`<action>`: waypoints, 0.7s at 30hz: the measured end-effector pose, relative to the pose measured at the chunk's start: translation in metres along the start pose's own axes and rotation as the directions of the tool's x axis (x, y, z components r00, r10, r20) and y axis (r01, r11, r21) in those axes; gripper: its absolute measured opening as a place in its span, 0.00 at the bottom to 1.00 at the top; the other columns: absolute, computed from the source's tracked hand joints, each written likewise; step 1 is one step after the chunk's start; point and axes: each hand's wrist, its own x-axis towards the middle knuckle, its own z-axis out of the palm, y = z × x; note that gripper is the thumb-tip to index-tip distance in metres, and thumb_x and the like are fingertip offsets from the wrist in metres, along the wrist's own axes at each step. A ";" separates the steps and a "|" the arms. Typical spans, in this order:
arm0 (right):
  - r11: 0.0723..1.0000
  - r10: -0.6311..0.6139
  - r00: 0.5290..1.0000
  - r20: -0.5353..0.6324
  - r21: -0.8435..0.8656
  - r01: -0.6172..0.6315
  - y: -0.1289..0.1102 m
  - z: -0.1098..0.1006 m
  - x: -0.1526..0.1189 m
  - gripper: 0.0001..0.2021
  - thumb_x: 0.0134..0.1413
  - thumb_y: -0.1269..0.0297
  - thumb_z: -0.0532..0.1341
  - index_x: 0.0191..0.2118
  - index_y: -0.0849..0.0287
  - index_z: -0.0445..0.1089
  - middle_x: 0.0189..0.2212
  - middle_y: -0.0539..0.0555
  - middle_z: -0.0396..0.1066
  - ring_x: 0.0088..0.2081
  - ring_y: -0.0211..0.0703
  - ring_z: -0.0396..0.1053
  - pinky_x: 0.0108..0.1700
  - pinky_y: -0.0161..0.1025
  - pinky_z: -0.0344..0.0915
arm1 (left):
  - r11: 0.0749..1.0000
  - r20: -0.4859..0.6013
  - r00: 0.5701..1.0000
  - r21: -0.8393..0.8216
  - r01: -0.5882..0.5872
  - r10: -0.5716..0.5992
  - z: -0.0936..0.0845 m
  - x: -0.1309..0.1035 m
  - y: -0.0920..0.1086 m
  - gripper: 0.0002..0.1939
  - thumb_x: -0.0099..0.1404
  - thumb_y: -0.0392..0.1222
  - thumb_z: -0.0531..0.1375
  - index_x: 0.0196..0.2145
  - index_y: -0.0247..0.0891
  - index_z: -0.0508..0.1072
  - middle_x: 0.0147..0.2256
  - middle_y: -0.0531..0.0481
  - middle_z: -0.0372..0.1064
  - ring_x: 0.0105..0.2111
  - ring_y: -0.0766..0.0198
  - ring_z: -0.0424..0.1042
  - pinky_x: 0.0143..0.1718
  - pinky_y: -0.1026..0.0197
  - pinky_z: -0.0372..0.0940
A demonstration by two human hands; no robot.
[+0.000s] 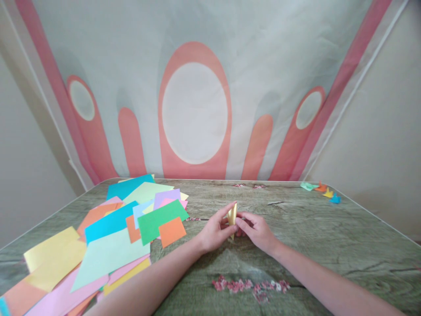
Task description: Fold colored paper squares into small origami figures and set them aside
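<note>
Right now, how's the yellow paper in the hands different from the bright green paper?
The yellow paper looks narrow and folded; the bright green paper is wide and flat. The yellow paper is held upright between left hand and right hand; the green one lies over other sheets. Both are paper.

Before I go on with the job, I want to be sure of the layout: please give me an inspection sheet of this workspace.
Surface: wood-grain, grey-green table with pink flower patterns.
Job's things: small, narrow folded piece of shiny gold-yellow paper, held roughly upright.
Clutter: overlapping flat sheets of multicoloured paper on the left; four small folded-paper shapes in pale green, orange, yellow and blue near the far right corner.
Hands: bare left hand grips the gold-yellow piece; bare right hand is at its right side, exact grip unclear.
Cables: nothing seen.
Surroundings: grey backdrop with coral-pink shapes and white ovals behind; plain pale walls either side.
</note>
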 end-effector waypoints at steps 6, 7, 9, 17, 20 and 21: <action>0.999 0.048 0.999 -0.021 0.025 -0.048 0.004 -0.003 0.004 0.17 0.53 0.54 0.56 0.44 0.58 0.69 0.29 0.52 0.73 0.24 0.39 0.69 0.26 0.35 0.66 | 0.997 0.011 0.999 -0.061 0.048 -0.048 -0.003 0.002 -0.003 0.40 0.56 0.45 0.62 0.61 0.40 0.46 0.33 0.48 0.69 0.33 0.64 0.70 0.37 0.61 0.62; 0.999 0.047 0.999 -0.019 0.025 -0.046 0.004 -0.003 0.004 0.16 0.53 0.54 0.56 0.45 0.57 0.68 0.30 0.52 0.73 0.24 0.39 0.69 0.26 0.35 0.66 | 0.997 0.010 0.998 -0.062 0.055 -0.054 -0.003 0.002 -0.003 0.40 0.57 0.44 0.62 0.61 0.40 0.46 0.33 0.48 0.69 0.33 0.64 0.70 0.37 0.61 0.63; 0.999 0.033 0.999 -0.017 0.019 -0.032 0.004 -0.002 0.003 0.16 0.54 0.56 0.55 0.46 0.57 0.67 0.32 0.53 0.73 0.24 0.39 0.70 0.27 0.35 0.67 | 0.996 0.000 0.998 -0.062 0.064 -0.064 -0.003 0.003 -0.001 0.38 0.57 0.43 0.60 0.61 0.40 0.47 0.33 0.48 0.70 0.34 0.63 0.70 0.38 0.61 0.63; 0.933 -0.135 0.989 -0.058 -0.345 0.107 0.007 0.001 0.000 0.10 0.56 0.64 0.53 0.34 0.60 0.70 0.25 0.51 0.71 0.25 0.40 0.69 0.29 0.34 0.64 | 0.983 -0.127 0.992 0.183 0.002 0.021 -0.005 0.004 -0.007 0.23 0.59 0.33 0.52 0.53 0.39 0.61 0.49 0.47 0.65 0.46 0.60 0.66 0.48 0.57 0.61; 0.886 -0.184 0.980 -0.073 -0.443 0.133 0.010 -0.001 0.002 0.10 0.56 0.65 0.52 0.34 0.59 0.70 0.26 0.52 0.72 0.25 0.39 0.68 0.29 0.33 0.63 | 0.905 -0.132 0.976 0.414 -0.103 0.171 -0.007 0.005 -0.011 0.20 0.60 0.33 0.52 0.51 0.39 0.64 0.53 0.48 0.60 0.53 0.60 0.59 0.56 0.56 0.54; 0.870 -0.197 0.977 -0.075 -0.473 0.139 0.012 -0.003 0.002 0.10 0.56 0.66 0.52 0.34 0.59 0.71 0.27 0.52 0.73 0.26 0.39 0.68 0.30 0.33 0.63 | 0.864 -0.128 0.970 0.489 -0.119 0.206 -0.008 0.005 -0.011 0.20 0.60 0.32 0.52 0.50 0.39 0.65 0.53 0.48 0.60 0.55 0.60 0.57 0.57 0.56 0.52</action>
